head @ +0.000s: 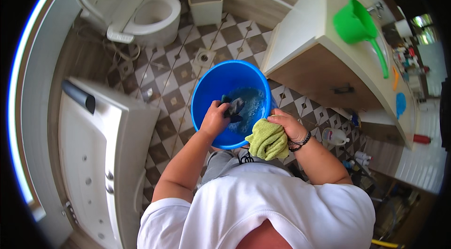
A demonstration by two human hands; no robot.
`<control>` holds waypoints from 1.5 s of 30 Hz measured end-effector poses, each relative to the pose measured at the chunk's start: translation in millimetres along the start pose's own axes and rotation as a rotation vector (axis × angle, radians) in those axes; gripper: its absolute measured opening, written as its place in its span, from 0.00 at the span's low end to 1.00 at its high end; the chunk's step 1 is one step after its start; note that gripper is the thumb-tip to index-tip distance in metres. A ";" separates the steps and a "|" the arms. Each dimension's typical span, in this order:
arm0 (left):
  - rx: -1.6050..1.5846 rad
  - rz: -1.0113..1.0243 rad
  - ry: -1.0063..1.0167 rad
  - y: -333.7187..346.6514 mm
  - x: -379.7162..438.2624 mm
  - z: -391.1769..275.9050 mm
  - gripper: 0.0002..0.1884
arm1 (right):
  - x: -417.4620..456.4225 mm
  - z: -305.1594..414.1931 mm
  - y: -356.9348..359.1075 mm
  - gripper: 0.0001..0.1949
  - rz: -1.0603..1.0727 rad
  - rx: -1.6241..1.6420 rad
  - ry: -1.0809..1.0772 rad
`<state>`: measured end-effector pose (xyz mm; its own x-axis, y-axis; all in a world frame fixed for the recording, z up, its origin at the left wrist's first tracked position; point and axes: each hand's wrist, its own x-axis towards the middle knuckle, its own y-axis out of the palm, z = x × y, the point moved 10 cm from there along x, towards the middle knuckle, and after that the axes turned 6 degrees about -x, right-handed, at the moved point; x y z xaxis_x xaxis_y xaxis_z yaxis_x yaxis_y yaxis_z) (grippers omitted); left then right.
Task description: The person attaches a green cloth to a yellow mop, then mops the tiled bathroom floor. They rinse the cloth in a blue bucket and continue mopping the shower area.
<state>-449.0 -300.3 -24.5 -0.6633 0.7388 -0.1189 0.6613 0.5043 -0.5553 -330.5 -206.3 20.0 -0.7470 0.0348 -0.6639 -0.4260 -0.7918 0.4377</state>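
Observation:
A blue plastic bucket (208,90) is in front of me, with sudsy water (252,108) in its bottom. My left hand (214,119) reaches over the near left rim and grips a dark grey-green item (235,107) inside the bucket. Whether this is a bunched cloth or a scrubber is unclear. At the bucket's right rim, my right hand (289,125) holds a crumpled lime-green cloth (269,139), which hangs against the outside of the rim. My right fingers lie close to the rim; I cannot tell if they also grip it.
Ahead stand a toilet (155,16) with raised lid and a white waste bin (206,6). A bathtub (88,143) is at left. At right, a vanity cabinet (310,72) bears a green dipper (356,21). A clear plastic bottle (334,136) and a floor drain (204,58) are on the tiles.

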 end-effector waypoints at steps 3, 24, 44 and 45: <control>0.055 0.136 -0.074 3.1 10.2 -12.9 0.18 | -16.7 11.9 -6.8 0.07 -0.058 0.074 -0.072; -1.237 0.721 0.019 46.7 126.4 -318.8 0.20 | -131.8 23.1 -133.0 0.12 -0.228 0.497 -0.375; 0.076 0.458 0.348 95.5 350.3 -416.3 0.13 | -197.8 -6.4 -222.8 0.12 -0.645 0.787 -0.582; 0.117 0.448 0.386 93.0 354.8 -418.7 0.13 | -199.3 -6.2 -220.9 0.12 -0.666 0.814 -0.589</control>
<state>-476.2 196.0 226.3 -0.1392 0.9880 -0.0674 0.7898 0.0698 -0.6093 -84.4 -42.1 51.9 -0.2864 0.7313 -0.6190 -0.8552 0.0962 0.5094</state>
